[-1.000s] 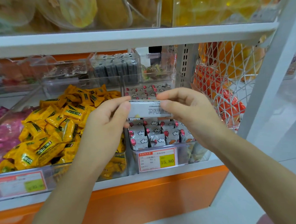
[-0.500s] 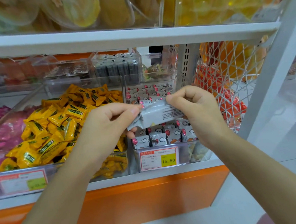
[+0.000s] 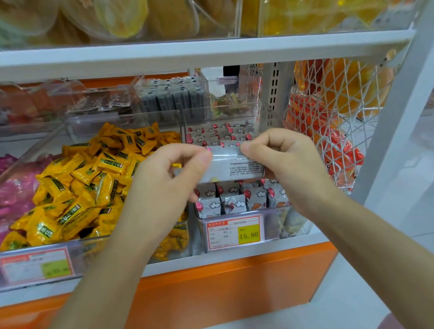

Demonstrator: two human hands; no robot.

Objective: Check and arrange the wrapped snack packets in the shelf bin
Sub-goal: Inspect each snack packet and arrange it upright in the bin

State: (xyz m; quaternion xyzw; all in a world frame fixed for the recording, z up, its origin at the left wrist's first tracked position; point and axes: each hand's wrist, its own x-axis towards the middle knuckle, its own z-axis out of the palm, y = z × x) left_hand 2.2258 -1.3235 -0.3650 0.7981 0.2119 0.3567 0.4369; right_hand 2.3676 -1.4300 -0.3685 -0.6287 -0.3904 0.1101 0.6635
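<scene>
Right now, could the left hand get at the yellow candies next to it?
Probably yes: the yellow candies lie heaped and uncovered just beside the left hand. It would first have to release the packet it pinches.

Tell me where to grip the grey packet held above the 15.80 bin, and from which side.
Probably best: pinch the packet by its short ends, coming in from left and right. It lies level with its long axis sideways, and the left hand and right hand pinch it there.
</scene>
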